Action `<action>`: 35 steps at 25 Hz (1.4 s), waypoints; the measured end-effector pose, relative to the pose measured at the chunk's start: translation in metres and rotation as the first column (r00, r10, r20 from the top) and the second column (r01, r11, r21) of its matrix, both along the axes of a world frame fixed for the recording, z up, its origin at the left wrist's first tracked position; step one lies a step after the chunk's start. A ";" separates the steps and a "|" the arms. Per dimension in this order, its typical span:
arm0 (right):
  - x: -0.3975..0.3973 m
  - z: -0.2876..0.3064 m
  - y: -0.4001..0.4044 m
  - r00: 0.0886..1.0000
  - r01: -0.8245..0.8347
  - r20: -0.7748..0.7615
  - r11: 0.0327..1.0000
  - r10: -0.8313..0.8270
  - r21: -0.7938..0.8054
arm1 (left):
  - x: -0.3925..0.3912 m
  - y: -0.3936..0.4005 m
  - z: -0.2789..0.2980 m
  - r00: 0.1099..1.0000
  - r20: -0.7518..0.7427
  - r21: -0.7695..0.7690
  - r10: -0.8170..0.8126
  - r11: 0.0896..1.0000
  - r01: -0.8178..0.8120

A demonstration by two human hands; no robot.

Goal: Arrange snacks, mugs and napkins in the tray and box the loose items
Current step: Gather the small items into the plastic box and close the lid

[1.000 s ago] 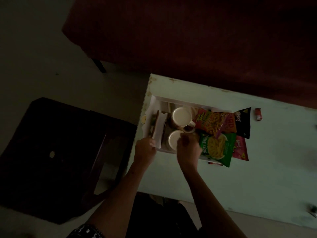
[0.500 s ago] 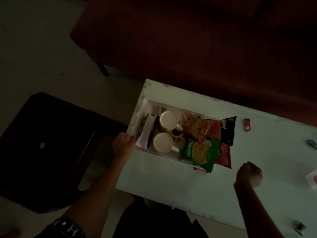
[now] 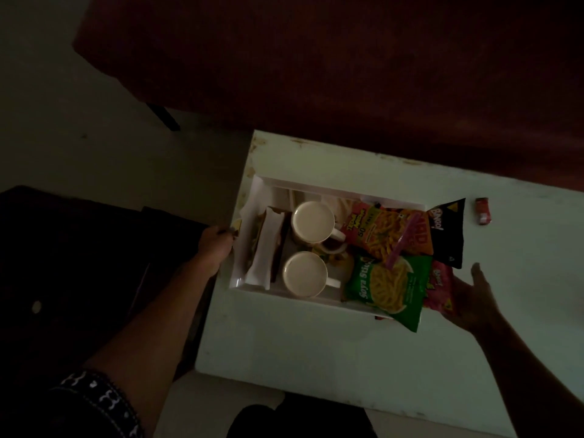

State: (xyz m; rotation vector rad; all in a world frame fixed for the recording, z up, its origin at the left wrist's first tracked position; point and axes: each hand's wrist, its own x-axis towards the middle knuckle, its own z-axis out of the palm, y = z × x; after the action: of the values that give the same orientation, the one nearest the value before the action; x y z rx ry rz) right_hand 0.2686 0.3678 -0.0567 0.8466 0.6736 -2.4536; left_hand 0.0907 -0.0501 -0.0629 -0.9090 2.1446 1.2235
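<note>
A white tray (image 3: 286, 294) sits at the left end of the pale table (image 3: 316, 343). Inside it stand two cream mugs (image 3: 312, 221) (image 3: 304, 274), with folded white napkins (image 3: 264, 248) along the left side. Snack packets fill its right half: an orange one (image 3: 384, 233), a green one (image 3: 390, 289), a black one (image 3: 447, 232) and a pink one (image 3: 439, 289). My left hand (image 3: 215, 245) grips the tray's left rim. My right hand (image 3: 474, 298) is open, fingers spread, at the tray's right end next to the pink packet.
A small red item (image 3: 483, 210) lies on the table right of the tray. A dark low table (image 3: 79, 263) stands on the left. A dark red sofa (image 3: 347, 74) runs behind the table. The room is dim.
My right hand left the mug, swung out over the table as a fist, then came back open to the tray's right end. My left hand stays on the left rim.
</note>
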 end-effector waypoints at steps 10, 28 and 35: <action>-0.013 -0.019 0.008 0.975 -0.077 0.222 0.967 0.022 0.244 | -0.007 0.000 -0.003 0.998 0.031 0.125 0.062 0.990 -0.065; 0.036 0.035 0.203 0.979 -0.150 0.181 0.930 0.092 0.337 | 0.066 0.192 0.039 0.990 -0.080 0.167 0.113 0.981 -0.099; 0.064 0.028 0.266 0.980 -0.161 0.165 0.929 0.111 0.334 | 0.082 0.256 0.019 0.995 -0.050 0.181 0.081 0.981 -0.071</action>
State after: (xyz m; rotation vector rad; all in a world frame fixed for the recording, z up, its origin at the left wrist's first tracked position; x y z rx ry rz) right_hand 0.3330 0.6335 -0.0288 1.0569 1.0925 -2.1571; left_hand 0.1725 0.2061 -0.0437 -0.8950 2.0198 1.4701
